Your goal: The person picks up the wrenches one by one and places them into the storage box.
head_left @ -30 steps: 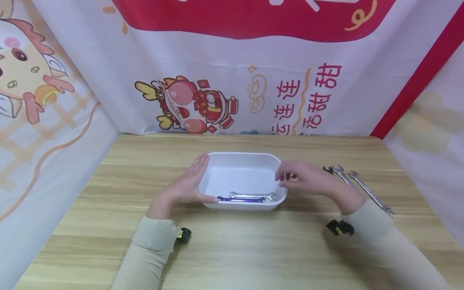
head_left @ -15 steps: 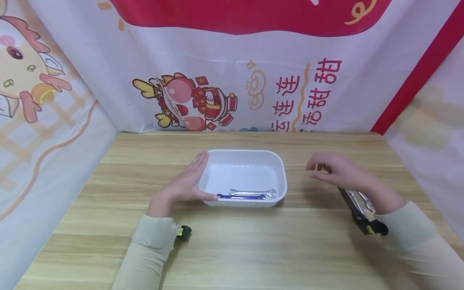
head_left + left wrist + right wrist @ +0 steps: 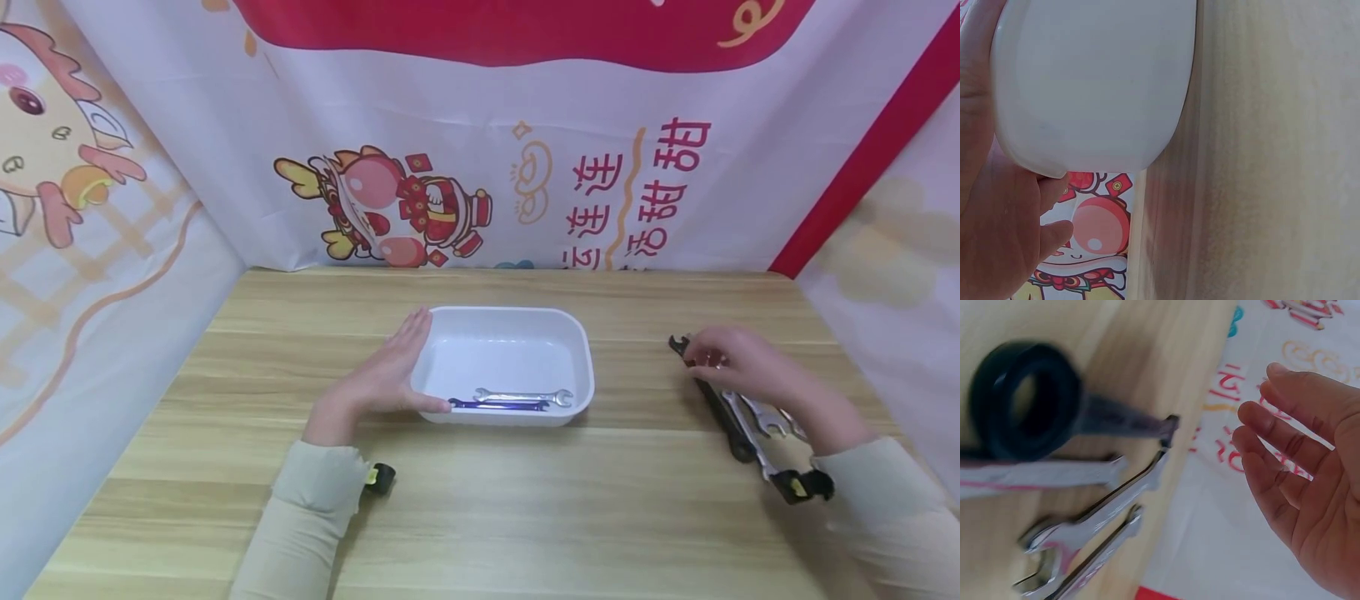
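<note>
On the table (image 3: 525, 500), right hand (image 3: 738, 362), fingers loose and holding nothing, hovers over spanners (image 3: 750, 412) lying lengthwise front to back; left hand (image 3: 375, 383) presses flat against the tray (image 3: 581, 350).

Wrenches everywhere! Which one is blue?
The blue wrench lies in the white tray, beside a silver wrench. The loose wrenches by the right hand are silver or black.

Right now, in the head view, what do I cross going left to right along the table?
left hand → white tray → right hand → silver wrenches
</note>
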`<state>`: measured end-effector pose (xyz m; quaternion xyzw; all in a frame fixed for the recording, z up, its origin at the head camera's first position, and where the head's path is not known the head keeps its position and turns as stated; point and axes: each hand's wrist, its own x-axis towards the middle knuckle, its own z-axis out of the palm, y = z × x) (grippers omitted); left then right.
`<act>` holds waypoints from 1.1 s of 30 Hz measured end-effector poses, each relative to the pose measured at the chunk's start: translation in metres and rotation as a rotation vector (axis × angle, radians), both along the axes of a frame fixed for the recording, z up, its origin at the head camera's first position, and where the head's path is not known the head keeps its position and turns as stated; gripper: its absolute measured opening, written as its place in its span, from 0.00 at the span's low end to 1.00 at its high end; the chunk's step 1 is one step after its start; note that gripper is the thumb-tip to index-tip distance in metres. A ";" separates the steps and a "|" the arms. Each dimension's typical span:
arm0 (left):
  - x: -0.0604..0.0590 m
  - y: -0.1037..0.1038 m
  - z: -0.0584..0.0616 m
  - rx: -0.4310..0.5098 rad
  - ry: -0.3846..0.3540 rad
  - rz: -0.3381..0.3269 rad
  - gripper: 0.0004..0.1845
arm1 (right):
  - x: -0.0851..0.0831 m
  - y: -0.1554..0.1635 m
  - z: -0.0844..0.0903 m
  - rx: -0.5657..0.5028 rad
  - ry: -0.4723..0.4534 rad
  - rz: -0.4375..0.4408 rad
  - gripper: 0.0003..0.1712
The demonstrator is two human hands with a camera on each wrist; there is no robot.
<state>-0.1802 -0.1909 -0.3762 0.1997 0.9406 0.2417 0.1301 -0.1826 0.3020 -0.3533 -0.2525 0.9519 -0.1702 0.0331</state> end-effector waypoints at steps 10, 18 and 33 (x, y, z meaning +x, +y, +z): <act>-0.001 0.001 0.000 0.002 0.001 0.003 0.75 | -0.004 0.019 -0.015 0.028 -0.129 -0.100 0.09; 0.001 0.001 0.000 0.008 -0.005 -0.004 0.76 | -0.007 0.028 -0.028 0.054 -0.243 -0.131 0.10; 0.003 0.002 0.003 0.008 -0.005 0.007 0.74 | -0.011 0.016 -0.036 0.072 -0.282 -0.154 0.17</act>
